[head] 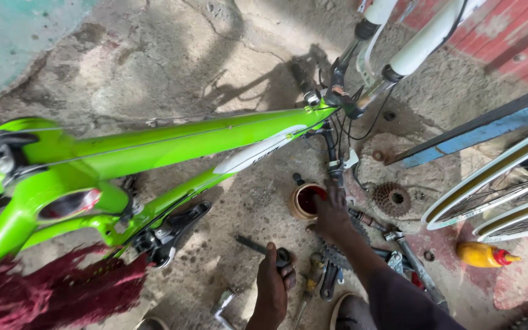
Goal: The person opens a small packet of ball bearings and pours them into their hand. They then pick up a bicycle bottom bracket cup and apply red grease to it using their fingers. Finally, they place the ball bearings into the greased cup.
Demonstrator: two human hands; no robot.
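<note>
A: Head view. Left hand [272, 282] gripped a dark crank part [282, 255], long axis running far-left.

B: Right hand [332, 215]?

A: Fingers spread, reaching over a tub [306, 201] of red grease, just far-left of the fingertips. Right hand was nearer. Green frame [154, 146] lay beyond.

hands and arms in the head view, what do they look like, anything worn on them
Both hands are bare: no gloves, rings or watch show. The left hand leads into a bare forearm with no sleeve in view. The right hand also has a bare forearm, and further up that arm a dark sleeve begins, plain and without any visible markings. The fingers of both look smudged, though the picture is too soft to be sure.
</note>
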